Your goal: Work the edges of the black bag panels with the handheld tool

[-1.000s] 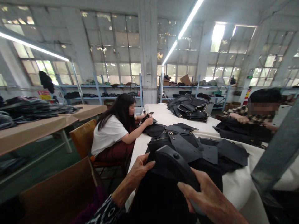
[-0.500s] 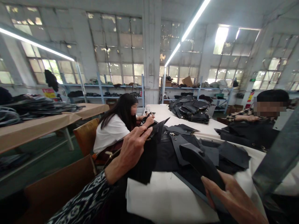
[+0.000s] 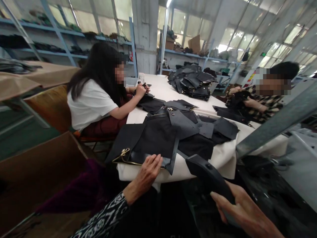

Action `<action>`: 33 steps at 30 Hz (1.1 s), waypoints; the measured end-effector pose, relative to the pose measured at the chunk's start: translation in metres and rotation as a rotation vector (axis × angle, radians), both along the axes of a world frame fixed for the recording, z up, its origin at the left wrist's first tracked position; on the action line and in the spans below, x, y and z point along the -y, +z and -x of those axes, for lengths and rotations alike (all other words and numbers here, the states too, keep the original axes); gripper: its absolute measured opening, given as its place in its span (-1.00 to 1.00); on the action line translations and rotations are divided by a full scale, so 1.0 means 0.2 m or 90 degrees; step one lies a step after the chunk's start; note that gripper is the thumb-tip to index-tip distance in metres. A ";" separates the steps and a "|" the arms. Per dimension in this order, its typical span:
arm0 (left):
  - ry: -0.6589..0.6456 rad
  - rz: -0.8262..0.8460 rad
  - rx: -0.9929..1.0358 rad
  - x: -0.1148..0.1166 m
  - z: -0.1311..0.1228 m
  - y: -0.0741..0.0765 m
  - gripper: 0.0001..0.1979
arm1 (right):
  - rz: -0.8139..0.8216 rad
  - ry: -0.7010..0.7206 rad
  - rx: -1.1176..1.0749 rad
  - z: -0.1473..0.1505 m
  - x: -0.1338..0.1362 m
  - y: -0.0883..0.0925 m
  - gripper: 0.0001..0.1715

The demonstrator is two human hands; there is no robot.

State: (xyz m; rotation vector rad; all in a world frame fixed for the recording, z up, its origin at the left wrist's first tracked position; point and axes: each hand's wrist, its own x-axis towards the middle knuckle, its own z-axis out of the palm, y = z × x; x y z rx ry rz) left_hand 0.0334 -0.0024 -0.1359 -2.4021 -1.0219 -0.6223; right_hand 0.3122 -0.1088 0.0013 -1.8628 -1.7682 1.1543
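Note:
In my right hand (image 3: 244, 205) is a black curved hand-held device (image 3: 208, 173), its kind unclear, with the fingers wrapped round its handle. Its wide end points up and left, just off the table's front edge. My left hand (image 3: 146, 173) lies with fingers stretched out on the near edge of a black fabric bag panel (image 3: 158, 135); its thumb is hidden. Along that edge runs a gold zipper (image 3: 121, 158) with a pull at the left corner. The panel lies flat on the table, partly against other black pieces (image 3: 183, 124).
A white-covered table (image 3: 159, 86) carries a heap of black panels (image 3: 192, 81) farther back. A co-worker in white (image 3: 94, 102) sits at left, another in a checked shirt (image 3: 264, 102) at right. A metal post (image 3: 274, 119) slants at right; a cardboard box (image 3: 44, 165) stands at lower left.
My view has tilted downward. My left hand has come down with the black panel, which was raised and now lies flat on the table. My right hand still holds the device.

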 end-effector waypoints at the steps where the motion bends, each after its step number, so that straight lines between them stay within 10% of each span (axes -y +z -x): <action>1: -0.001 -0.005 0.024 0.00 0.00 -0.02 -0.62 | 0.014 0.004 -0.009 0.02 0.00 -0.02 -0.62; 23: -0.039 0.029 0.125 -0.01 0.02 -0.06 -0.59 | -0.035 0.056 -0.006 0.28 -0.38 -0.12 -0.72; 33: -0.024 0.070 0.131 0.00 0.03 -0.09 -0.56 | 0.036 0.044 0.044 0.21 -0.21 -0.03 -0.67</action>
